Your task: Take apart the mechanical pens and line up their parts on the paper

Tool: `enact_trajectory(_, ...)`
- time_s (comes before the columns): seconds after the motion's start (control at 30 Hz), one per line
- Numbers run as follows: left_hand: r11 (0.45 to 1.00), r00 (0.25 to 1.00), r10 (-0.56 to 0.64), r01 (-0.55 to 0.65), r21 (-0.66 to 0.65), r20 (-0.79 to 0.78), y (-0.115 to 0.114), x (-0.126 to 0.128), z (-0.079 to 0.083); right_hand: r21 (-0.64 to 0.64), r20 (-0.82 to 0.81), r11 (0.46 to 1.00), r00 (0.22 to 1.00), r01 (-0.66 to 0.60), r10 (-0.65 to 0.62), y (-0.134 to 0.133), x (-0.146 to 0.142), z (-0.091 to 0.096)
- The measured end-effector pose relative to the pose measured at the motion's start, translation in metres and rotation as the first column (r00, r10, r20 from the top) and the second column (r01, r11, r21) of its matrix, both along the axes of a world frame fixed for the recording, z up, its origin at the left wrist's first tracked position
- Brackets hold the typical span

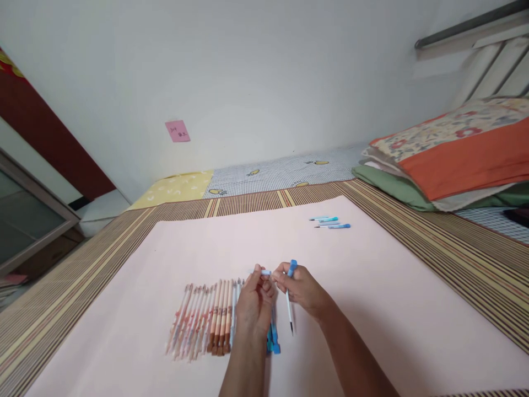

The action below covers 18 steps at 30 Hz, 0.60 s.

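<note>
I read the left hand's [257,304] fingers as pinched on a blue tube [266,272], over the pink sheet [198,242]; its long axis lies near level, one end towards the right hand [303,288]; that end sits just beside the right fingertips, contact unclear to me; right fingers gripping a pen [289,309], steep, dark tip down; pen row [225,311] left of both.

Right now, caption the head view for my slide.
Near a row of pens, the left hand holds a pale-blue piece, the right hand a blue-ended rod.
</note>
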<state>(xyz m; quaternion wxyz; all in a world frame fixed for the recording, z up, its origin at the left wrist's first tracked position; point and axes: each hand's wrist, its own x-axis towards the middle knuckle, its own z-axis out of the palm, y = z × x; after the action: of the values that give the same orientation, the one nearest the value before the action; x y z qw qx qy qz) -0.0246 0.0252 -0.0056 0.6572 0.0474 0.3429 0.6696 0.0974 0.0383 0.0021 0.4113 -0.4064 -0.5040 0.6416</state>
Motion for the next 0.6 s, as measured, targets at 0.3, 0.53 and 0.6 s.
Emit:
enact_trajectory(0.3, 0.999, 1.0, -0.016, 0.016, -0.037, -0.002, -0.003, 0.008, 0.001, 0.112, 0.105, 0.987, 0.987, 0.113, -0.125, 0.002, -0.002, -0.001)
enact_trajectory(0.53, 0.992, 0.96, -0.084, 0.106, -0.069, 0.268, -0.003, 0.009, 0.001, -0.113, -0.201, 0.977, 0.959, 0.181, -0.2, 0.004, 0.0, -0.001)
enact_trajectory(0.6, 0.994, 0.956, -0.078, 0.097, -0.053, 0.284, -0.003, 0.008, 0.002, -0.134, -0.274, 0.967, 0.93, 0.215, -0.244, 0.005, 0.001, -0.002)
